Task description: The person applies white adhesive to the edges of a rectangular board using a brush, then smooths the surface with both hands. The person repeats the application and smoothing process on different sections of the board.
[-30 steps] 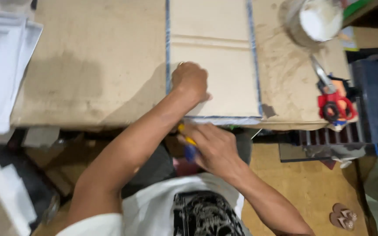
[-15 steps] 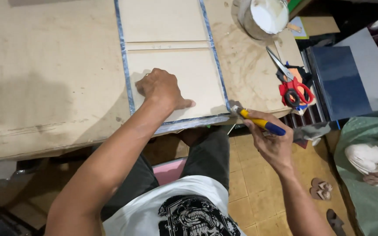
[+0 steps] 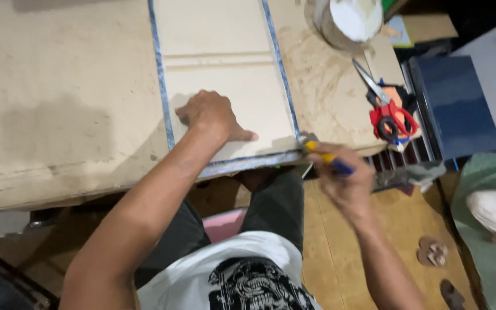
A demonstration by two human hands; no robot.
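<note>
Head view. One cardboard panel [image 3: 225, 86] with blue-taped edges, one yellow-and-blue utility knife [image 3: 325, 158], one pair of red-handled scissors [image 3: 387, 108], one round white container [image 3: 345, 22] and one dark blue box [image 3: 453, 106] are counted; two hands are in view.

The left hand [image 3: 212, 116] is laid palm down on the panel, at the centre of the frame, with the forearm running down toward 7 o'clock. Its grip is spread flat: the fingers are extended toward 10 o'clock and the thumb toward 3 o'clock, pressing on the panel and enclosing nothing.

The right hand [image 3: 347, 182] is held at 4 o'clock from the left hand, off the edge of the counter [image 3: 64, 115], with the forearm running down toward 5 o'clock. Its grip is pressed together around the knife handle. The knife tip is directed toward 10 o'clock and meets the panel's near right corner.

The panel is pale tan and rectangular, with blue tape along its left, right and near edges and one horizontal crease across it. It lies flat on the brown counter, its near edge level with the counter edge. The scissors lie at 3 o'clock from the panel, the container at 1 o'clock.
</note>
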